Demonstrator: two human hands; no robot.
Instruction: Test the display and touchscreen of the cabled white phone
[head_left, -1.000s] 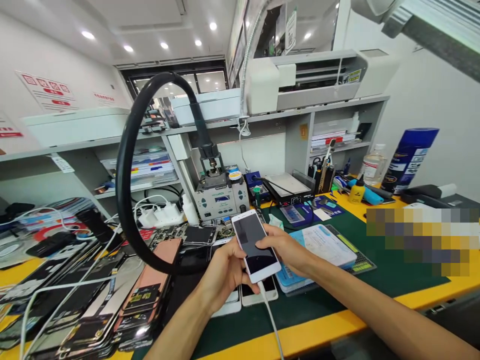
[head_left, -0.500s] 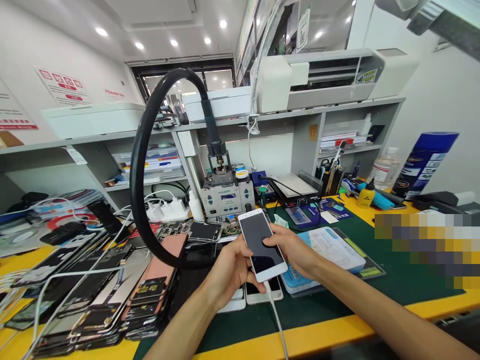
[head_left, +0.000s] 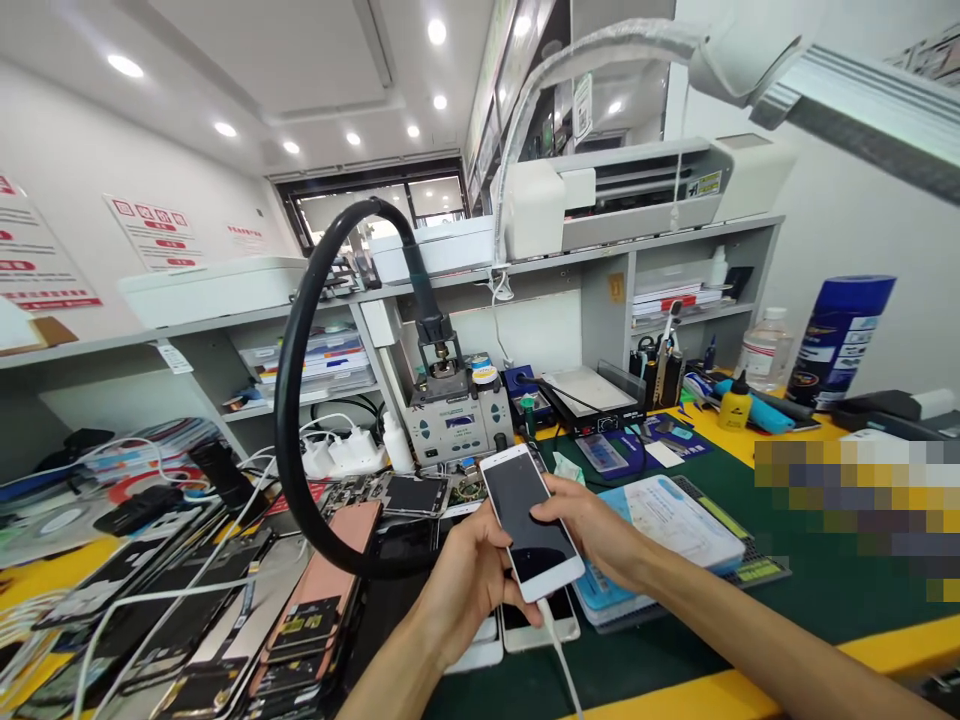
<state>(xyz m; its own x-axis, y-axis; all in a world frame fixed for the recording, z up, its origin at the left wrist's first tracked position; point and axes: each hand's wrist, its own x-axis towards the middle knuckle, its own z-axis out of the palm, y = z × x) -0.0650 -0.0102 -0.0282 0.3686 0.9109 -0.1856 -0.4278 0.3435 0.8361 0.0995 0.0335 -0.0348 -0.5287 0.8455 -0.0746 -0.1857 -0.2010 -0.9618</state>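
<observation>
As hands [head_left: 469,585] clasp the phone [head_left: 532,520], green mat [head_left: 825,620] open rightward

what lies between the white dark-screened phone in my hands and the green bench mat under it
Head view: two other white phones lie flat on the mat, beneath the held phone.

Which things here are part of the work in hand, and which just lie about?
In hand: white phone, held by left hand and right hand; white cable plugged into it.
Lying about: soldering station, black hose, stacked phone parts, blue can.
</observation>
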